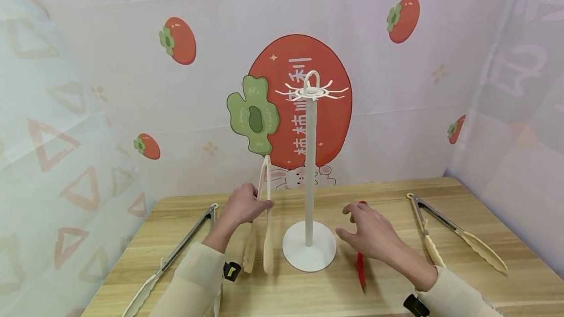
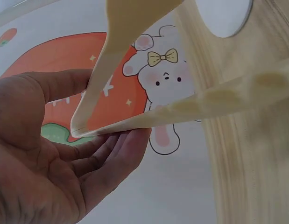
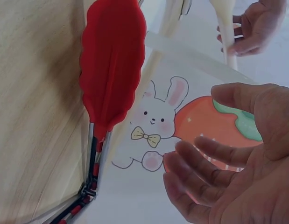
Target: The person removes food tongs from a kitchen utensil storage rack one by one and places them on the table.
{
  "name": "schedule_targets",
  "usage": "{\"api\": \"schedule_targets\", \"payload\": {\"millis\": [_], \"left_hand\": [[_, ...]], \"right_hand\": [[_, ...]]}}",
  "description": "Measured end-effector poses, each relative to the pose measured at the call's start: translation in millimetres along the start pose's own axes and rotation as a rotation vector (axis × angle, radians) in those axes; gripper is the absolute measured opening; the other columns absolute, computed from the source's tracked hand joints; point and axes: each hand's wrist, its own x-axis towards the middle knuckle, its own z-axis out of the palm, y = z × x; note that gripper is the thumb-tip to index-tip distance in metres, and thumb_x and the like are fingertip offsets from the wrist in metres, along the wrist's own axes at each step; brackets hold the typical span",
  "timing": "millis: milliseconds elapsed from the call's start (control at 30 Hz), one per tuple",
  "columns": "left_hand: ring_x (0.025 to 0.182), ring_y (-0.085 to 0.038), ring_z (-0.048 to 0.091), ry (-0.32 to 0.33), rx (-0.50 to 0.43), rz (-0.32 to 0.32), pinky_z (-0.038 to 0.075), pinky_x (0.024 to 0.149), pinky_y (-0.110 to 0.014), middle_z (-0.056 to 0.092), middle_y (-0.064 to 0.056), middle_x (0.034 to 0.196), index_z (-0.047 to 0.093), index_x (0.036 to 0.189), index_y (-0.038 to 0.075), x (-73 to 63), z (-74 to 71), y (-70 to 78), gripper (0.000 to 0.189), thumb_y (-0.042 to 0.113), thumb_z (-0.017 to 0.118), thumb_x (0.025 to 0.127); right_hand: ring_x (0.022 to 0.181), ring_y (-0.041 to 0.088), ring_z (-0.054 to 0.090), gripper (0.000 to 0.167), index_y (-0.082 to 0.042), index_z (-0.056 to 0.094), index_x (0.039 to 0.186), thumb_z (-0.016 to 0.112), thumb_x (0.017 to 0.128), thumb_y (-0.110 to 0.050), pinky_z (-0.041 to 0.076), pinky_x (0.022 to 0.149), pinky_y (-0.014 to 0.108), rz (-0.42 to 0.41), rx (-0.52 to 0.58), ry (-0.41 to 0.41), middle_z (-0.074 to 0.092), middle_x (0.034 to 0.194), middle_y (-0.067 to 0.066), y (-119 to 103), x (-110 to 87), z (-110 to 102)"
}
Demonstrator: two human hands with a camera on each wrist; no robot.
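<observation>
My left hand (image 1: 244, 205) grips a pair of cream one-piece tongs (image 1: 268, 251), its bend pointing up and its arms hanging down. In the left wrist view the thumb lies on one arm of the tongs (image 2: 94, 91) and the fingers on the other. Just right of them stands a white rack (image 1: 310, 175) with a round base, a tall pole and a ring of hooks on top. My right hand (image 1: 374, 234) is above the red tongs (image 1: 361, 273), fingers spread and relaxed, holding nothing. Their scalloped red head (image 3: 112, 65) shows apart from that hand.
Metal tongs with pale tips (image 1: 174, 248) lie on the left of the wooden table (image 1: 326, 297). Spread metal tongs with cream tips (image 1: 445, 221) lie on the right. Behind the table hangs a patterned cloth backdrop (image 1: 282, 9), with more cloth at both sides.
</observation>
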Motion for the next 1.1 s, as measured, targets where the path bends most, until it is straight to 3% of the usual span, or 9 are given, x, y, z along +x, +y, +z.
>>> {"api": "schedule_targets", "payload": {"millis": [233,533,1100], "left_hand": [[0.055,-0.02,0.06,-0.059,0.036,-0.047,0.055,0.051,-0.033,0.059,-0.009,0.072,0.059,0.082,0.002,-1.3,5.5,-8.4,0.03,0.025,0.079,0.084],[0.058,-0.023,0.06,-0.082,0.033,-0.097,0.058,0.054,-0.035,0.054,-0.008,0.072,0.056,0.078,0.003,-1.3,10.7,-16.8,0.033,0.025,0.08,0.084],[0.052,-0.023,0.061,-0.145,0.119,-0.138,0.058,0.051,-0.035,0.053,-0.008,0.072,0.055,0.076,0.005,-4.4,18.0,-25.1,0.036,0.029,0.08,0.085]], "right_hand": [[0.085,0.022,0.062,0.03,-0.01,0.07,0.105,0.081,0.084,-0.027,0.052,0.07,0.042,-0.043,0.003,0.021,0.065,0.093,0.006,-3,-1.2,2],[0.088,0.021,0.062,0.027,-0.011,0.07,0.103,0.081,0.085,-0.028,0.052,0.075,0.044,-0.053,-0.007,0.002,0.066,0.094,0.004,-5,-2.4,1],[0.087,0.02,0.06,0.025,-0.012,0.07,0.102,0.08,0.085,-0.028,0.049,0.08,0.044,-0.066,0.001,0.003,0.065,0.093,0.004,-6,-3.8,1]]}}
